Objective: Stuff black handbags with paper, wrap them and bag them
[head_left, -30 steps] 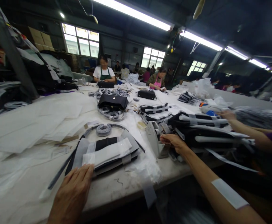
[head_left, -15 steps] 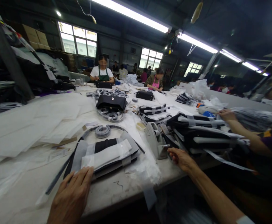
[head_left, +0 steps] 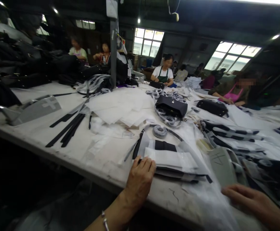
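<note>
A wrapped black handbag lies flat near the table's front edge, with white foam sheets and clear film on top. My left hand is at its near left corner, fingers bent over the edge, thumb hidden. Behind the bag is a coil of wrapped strap. My right hand is right of the bag, blurred, with thumb and fingers drawn together; what they hold, if anything, cannot be made out. Just beyond its fingertips stands a grey tape dispenser.
White paper sheets lie behind and left. Black strips and another tape dispenser are farther left. A black handbag sits mid-table. Wrapped bags pile up at right. A metal post rises beyond; co-workers sit across.
The view has swung left, so the bag appears farther right. My left hand stays at its corner, fingers more bent. My right hand remains near the dispenser, now blurred. The co-worker's arm at right left view.
</note>
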`<state>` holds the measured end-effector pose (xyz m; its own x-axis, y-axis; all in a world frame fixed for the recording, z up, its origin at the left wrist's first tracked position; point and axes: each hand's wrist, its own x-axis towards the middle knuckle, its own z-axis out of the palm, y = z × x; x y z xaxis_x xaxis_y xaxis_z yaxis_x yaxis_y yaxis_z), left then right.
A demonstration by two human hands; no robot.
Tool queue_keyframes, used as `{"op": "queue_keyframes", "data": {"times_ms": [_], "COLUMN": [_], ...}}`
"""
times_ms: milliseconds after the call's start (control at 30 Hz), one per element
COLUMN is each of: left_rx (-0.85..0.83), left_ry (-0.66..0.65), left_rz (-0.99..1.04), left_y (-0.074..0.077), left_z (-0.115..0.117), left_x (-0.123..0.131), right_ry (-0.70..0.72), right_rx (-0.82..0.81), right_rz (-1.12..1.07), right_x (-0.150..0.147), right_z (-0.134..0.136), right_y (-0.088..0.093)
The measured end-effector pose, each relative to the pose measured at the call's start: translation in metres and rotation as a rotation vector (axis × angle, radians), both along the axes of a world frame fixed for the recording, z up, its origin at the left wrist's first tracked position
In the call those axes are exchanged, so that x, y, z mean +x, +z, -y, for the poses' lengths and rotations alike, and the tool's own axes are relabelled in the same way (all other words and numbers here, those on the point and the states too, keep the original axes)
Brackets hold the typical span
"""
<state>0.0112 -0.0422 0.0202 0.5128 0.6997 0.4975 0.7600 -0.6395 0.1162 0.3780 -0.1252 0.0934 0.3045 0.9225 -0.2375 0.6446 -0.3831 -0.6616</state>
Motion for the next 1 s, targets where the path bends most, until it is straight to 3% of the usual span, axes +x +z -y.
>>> {"op": "queue_keyframes", "data": {"times_ms": [67,167,233,333,500,800,867,1000], "left_rx": [0.003,0.017,0.016,0.011,0.079,0.084,0.071,0.087], "left_ry": [-0.003,-0.021,-0.033,-0.029,0.009,0.001,0.003,-0.001], "left_rz": [0.01,0.007,0.024,0.08,0.14,0.236,0.216,0.164], "left_y": [0.0,0.0,0.0,-0.003,-0.009,-0.006,-0.006,-0.007], "left_z": [0.001,0.0,-0.001,-0.001,-0.001,-0.005,-0.005,-0.004], "left_x": [-0.001,-0.002,-0.002,-0.001,0.003,0.002,0.001,0.0], "right_ry": [0.214,0.54,0.747,0.977,1.125,1.46,1.445,1.156], "right_rx": [-0.122,-0.131,-0.166,-0.19,-0.221,0.031,0.029,0.152], "right_rz": [-0.022,-0.011,0.097,0.279,0.449,0.822,0.845,0.807], "right_x": [-0.06,-0.14,-0.175,-0.204,-0.224,-0.241,-0.231,-0.199], "right_z": [-0.041,-0.103,-0.137,-0.176,-0.214,-0.251,-0.262,-0.272], "right_y": [0.028,0.058,0.064,0.057,0.036,0.013,0.014,0.022]}}
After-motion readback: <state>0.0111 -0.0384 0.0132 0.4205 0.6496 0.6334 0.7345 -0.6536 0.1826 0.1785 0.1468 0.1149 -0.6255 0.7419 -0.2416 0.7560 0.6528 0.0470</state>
